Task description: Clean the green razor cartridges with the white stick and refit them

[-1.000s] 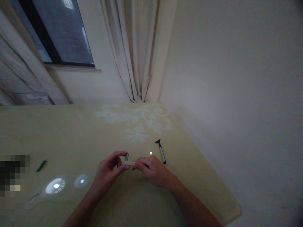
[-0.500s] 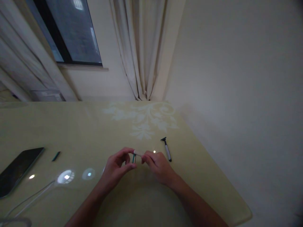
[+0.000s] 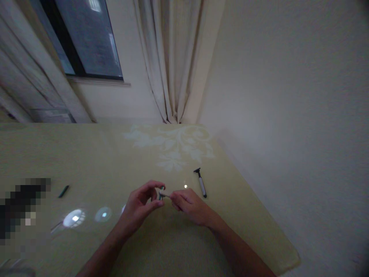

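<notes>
1. Hands meet above a yellow table (image 3: 86, 154): the left hand (image 3: 141, 204) pinches a razor's green head (image 3: 161, 192), while the right hand (image 3: 188, 206) grips its pale handle (image 3: 166, 195).
2. Second razor (image 3: 201, 183) lies just right of them.
3. Small green piece (image 3: 63, 191) rests far left.

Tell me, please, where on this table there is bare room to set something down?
The table is bare across its far half, around the floral pattern. It is crowded near the left hand, right hand and razor.
</notes>
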{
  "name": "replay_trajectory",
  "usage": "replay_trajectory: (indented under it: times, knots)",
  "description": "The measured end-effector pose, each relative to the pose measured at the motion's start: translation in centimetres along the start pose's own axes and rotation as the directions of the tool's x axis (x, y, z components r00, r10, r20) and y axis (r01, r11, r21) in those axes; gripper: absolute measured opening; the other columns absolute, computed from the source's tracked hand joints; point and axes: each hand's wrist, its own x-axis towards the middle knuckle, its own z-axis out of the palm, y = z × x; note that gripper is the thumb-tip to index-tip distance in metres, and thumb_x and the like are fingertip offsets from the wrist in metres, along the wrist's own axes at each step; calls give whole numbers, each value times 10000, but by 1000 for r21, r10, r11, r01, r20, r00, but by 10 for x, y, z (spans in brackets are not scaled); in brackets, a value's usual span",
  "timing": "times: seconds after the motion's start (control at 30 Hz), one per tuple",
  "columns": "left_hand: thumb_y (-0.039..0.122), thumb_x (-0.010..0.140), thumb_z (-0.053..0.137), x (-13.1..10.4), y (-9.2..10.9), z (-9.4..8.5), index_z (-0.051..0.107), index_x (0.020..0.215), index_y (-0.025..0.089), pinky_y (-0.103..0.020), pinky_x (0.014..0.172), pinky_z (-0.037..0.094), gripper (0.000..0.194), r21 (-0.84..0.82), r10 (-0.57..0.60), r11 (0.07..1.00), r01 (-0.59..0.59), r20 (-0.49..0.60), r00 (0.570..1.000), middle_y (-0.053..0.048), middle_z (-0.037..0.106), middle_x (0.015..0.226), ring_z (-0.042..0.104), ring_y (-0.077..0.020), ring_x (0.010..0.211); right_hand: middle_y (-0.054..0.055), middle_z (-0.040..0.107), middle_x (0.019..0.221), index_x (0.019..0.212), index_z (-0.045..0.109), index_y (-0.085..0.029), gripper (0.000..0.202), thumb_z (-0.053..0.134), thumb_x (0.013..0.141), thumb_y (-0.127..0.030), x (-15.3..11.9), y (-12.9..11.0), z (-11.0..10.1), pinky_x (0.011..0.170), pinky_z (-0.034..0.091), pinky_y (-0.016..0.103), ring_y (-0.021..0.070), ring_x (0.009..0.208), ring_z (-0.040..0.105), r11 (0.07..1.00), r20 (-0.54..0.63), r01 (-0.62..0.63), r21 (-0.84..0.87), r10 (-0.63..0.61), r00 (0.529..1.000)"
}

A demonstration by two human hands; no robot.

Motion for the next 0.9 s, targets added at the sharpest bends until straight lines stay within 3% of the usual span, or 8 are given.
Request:
replay_trajectory:
  times: [0.17,0.33,0.47,0.63,0.8,0.9]
  knots:
    - [288,750,932,-3,1,3,814,1078,232,-242,666,482,354,7,51,999,-51,-21,998,5,654,794,590,-145,693,-41,391,646,692,431,-207,621,388,1099,-674,0,-1,0,598,266,291,127,606,356,1000,-205,1,11,1,979]
    - [255,769,913,-6,3,2,793,1106,246,-243,699,496,357,90,84,993,-76,-92,992,27,625,764,588,-144,699,-44,378,650,703,433,-203,598,409,1103,-648,-2,-6,8,587,243,294,123,610,348,1000,-114,-2,-15,0,993]
    - [269,777,895,-4,3,2,791,1100,229,-239,642,481,342,77,65,995,-57,-105,992,33,606,718,589,-148,669,-39,374,654,702,431,-204,606,402,1094,-666,-1,-7,11,593,241,300,129,622,353,999,-191,-37,-38,29,981]
    - [263,784,884,-4,3,3,786,1114,224,-242,649,481,347,86,63,995,-55,-98,993,37,596,711,592,-149,674,-39,375,662,708,433,-207,607,412,1084,-682,-2,-9,13,588,245,298,130,622,346,998,-113,-48,45,52,992]
    - [245,775,881,-4,5,4,790,1104,243,-229,638,474,341,93,73,994,-64,-107,992,45,596,704,585,-139,661,-41,364,656,698,414,-211,605,408,1088,-674,-2,-8,12,589,240,303,130,620,335,998,-170,-45,37,51,984]
    - [235,764,883,-4,5,4,790,1095,238,-230,645,482,344,87,61,995,-52,-111,992,46,597,700,588,-139,659,-41,369,664,710,426,-209,596,408,1093,-664,-2,-7,14,589,244,300,129,622,335,998,-124,-36,54,42,991]
